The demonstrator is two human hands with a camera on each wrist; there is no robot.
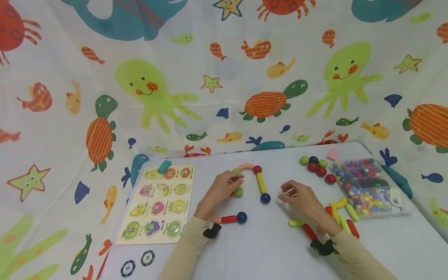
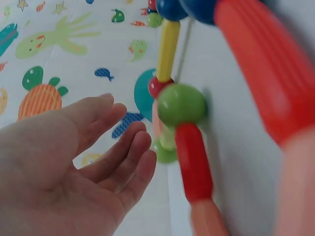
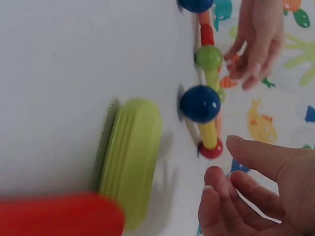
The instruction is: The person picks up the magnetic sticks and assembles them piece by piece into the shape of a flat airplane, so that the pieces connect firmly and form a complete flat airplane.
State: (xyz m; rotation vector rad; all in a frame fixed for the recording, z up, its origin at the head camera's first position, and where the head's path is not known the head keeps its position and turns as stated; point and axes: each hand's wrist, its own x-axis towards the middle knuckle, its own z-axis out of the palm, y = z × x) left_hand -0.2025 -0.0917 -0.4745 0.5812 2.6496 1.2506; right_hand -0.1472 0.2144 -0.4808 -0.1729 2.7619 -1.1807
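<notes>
Item: rod-and-ball chain (image 1: 259, 182), centre of frame on the counter (image 1: 266, 249). We see the left hand (image 1: 220, 190) beside its green ball (image 1: 238, 192), grip relaxed, open; right hand (image 1: 301, 198) likewise (holding nothing). Risk, we judge: a nudge separates the joints.

In the head view we can't see the left hand (image 1: 220, 189) fingertips' contact w/ the green ball (image 1: 238, 192): too small. The beads in the clear box (image 1: 371, 186) are too small to tell apart. In the left wrist view the red stick (image 2: 266, 69) is blurred and cut off at the top. In the right wrist view the lime stick (image 3: 129, 182) is blurred, and the right hand (image 3: 256, 196) is cut off at the bottom edge.
</notes>
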